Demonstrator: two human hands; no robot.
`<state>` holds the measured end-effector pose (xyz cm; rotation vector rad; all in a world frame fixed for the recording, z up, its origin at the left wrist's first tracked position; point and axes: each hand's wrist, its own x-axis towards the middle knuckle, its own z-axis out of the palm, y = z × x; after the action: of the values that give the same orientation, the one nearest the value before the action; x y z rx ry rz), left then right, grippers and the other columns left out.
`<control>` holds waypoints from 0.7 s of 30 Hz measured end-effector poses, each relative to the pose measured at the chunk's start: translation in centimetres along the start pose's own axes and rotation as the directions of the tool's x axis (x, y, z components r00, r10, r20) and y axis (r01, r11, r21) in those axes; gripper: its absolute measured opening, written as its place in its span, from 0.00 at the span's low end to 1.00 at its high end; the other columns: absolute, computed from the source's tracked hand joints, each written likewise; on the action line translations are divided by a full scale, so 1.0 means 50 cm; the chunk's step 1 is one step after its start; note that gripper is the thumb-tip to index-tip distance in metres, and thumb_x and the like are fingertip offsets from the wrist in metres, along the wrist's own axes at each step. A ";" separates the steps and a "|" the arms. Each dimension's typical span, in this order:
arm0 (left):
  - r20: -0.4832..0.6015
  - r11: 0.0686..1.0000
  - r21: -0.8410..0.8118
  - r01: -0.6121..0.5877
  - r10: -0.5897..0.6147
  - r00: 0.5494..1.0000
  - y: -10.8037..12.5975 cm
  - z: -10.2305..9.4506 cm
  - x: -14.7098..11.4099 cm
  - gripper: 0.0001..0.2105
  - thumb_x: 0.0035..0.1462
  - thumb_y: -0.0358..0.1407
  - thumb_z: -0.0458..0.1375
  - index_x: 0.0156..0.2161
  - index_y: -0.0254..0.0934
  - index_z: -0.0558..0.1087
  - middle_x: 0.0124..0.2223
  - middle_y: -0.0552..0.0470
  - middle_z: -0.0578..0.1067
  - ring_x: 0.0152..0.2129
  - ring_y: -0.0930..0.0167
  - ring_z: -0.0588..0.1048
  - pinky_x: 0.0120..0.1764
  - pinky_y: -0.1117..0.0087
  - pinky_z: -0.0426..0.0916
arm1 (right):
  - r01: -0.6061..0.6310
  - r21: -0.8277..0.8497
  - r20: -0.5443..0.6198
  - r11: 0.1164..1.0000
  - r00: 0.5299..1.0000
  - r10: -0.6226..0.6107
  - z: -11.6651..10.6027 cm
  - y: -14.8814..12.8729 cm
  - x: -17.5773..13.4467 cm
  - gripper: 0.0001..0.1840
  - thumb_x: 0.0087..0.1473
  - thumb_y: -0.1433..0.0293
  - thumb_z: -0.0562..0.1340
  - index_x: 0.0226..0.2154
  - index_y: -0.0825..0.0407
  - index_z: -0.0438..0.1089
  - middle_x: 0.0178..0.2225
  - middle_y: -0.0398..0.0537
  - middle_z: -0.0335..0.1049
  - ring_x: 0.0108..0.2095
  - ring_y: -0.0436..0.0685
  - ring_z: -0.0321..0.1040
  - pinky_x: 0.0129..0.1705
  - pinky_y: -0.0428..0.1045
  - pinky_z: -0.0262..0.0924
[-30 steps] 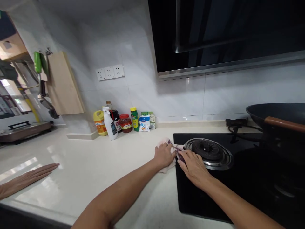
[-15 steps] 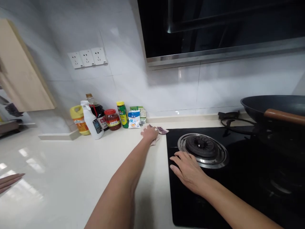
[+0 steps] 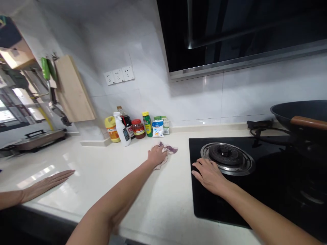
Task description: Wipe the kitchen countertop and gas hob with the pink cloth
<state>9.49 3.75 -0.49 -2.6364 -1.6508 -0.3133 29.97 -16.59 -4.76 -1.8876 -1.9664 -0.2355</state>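
Observation:
A pinkish-white cleaning cloth (image 3: pixel 170 149) with purple patches lies bunched on the pale countertop (image 3: pixel 163 200), left of the cooktop. My left hand (image 3: pixel 157 156) presses down on it, fingers curled over the fabric, and hides much of it. On the black glass cooktop (image 3: pixel 204 204) rests my right hand (image 3: pixel 208 172), its fingers apart and nothing in it, just in front of the round burner (image 3: pixel 224 154).
Behind the cloth stand a salt bag (image 3: pixel 157 129), a green shaker bottle (image 3: pixel 147 124), a red-lidded jar (image 3: pixel 138 129) and a white spray bottle (image 3: pixel 122 131). A wok (image 3: pixel 301 109) sits at right. Another person's hand (image 3: pixel 51 183) lies flat on the counter at left.
My left hand has drawn the cloth back from the salt bag, toward me and away from the cooktop. The view has swung left, showing more of the other person's hand.

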 end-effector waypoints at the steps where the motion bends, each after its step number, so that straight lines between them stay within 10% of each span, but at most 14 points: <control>1: -0.004 0.999 0.000 -0.035 0.035 0.999 0.009 -0.002 -0.033 0.22 0.63 0.48 0.49 0.58 0.46 0.69 0.63 0.43 0.68 0.58 0.55 0.67 0.57 0.48 0.62 | -0.002 -0.006 0.009 1.000 1.000 0.002 0.000 -0.001 0.001 0.18 0.66 0.61 0.53 0.51 0.51 0.72 0.51 0.56 0.69 0.52 0.65 0.66 0.54 0.63 0.58; 12: -0.067 0.849 -0.114 -0.516 0.512 0.857 0.043 -0.020 -0.367 0.17 0.60 0.45 0.59 0.54 0.49 0.73 0.65 0.48 0.67 0.61 0.59 0.65 0.60 0.51 0.61 | 0.041 -0.002 0.004 0.999 0.999 -0.041 0.031 0.015 -0.012 0.24 0.67 0.59 0.50 0.55 0.52 0.71 0.58 0.60 0.67 0.58 0.66 0.64 0.61 0.63 0.55; 21: -0.018 0.964 -0.094 -0.250 0.249 0.968 -0.034 -0.035 -0.282 0.18 0.63 0.45 0.55 0.56 0.50 0.73 0.65 0.51 0.68 0.62 0.61 0.65 0.61 0.55 0.61 | 0.080 0.123 0.129 0.989 0.987 -0.096 0.021 -0.035 -0.035 0.30 0.66 0.49 0.48 0.60 0.45 0.68 0.66 0.58 0.57 0.68 0.69 0.49 0.67 0.66 0.47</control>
<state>1.73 -8.25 -1.41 -2.8680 -1.3103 -0.4012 28.10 -17.92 -6.13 -1.7857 -2.1064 -0.0163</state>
